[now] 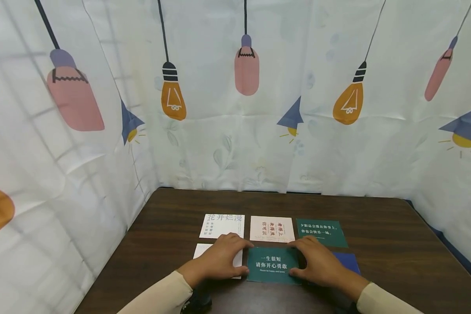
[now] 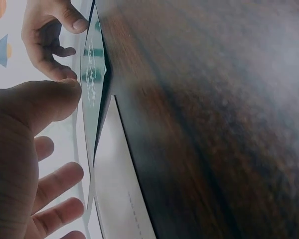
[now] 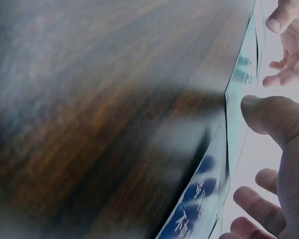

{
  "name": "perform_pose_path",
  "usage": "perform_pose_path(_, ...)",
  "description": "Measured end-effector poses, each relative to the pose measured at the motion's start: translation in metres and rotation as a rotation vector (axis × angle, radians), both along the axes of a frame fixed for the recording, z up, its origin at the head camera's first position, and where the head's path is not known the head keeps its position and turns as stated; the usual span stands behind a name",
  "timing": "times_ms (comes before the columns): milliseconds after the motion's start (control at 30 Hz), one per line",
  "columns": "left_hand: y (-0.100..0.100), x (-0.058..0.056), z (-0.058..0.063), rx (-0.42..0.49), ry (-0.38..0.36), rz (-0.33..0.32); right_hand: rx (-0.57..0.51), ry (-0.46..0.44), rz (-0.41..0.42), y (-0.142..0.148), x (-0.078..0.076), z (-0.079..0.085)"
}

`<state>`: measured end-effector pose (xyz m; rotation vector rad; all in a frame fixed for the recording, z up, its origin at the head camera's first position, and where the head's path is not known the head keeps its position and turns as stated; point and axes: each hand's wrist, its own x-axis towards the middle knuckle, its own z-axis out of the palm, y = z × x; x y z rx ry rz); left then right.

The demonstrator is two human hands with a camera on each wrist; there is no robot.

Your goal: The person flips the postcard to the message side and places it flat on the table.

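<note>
A dark green card (image 1: 272,265) with white lettering lies on the table in the middle of the front row. My left hand (image 1: 224,257) is at its left edge, thumb and fingers spread, over a white card (image 1: 201,249) that it partly hides. On the other side, my right hand (image 1: 318,261) has its thumb tip at the green card's right edge and its fingers near the top corner. A blue card (image 1: 347,261) lies partly hidden behind that hand. Both wrist views show loosely bent fingers, not wrapped round the card.
Behind the front row lie a white card with grey writing (image 1: 222,226), a pale card with red writing (image 1: 272,229) and another green card (image 1: 322,232). The brown wooden table (image 1: 172,218) meets a white curtain (image 1: 227,144) printed with lamps at its back and sides.
</note>
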<state>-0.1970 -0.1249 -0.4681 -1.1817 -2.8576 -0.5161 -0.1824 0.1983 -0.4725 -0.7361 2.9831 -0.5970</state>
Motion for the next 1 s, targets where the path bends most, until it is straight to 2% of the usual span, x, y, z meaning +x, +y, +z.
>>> perform_pose_path(633,0.0046,-0.0020,-0.0039,-0.053,-0.008,0.019,-0.003,-0.038,0.007,0.0033,-0.0007,0.0036)
perform_pose_path(1000,0.0081,-0.0038,-0.0028,-0.042,-0.027,0.019,-0.014,-0.047,0.036,0.0052,-0.0034,0.0030)
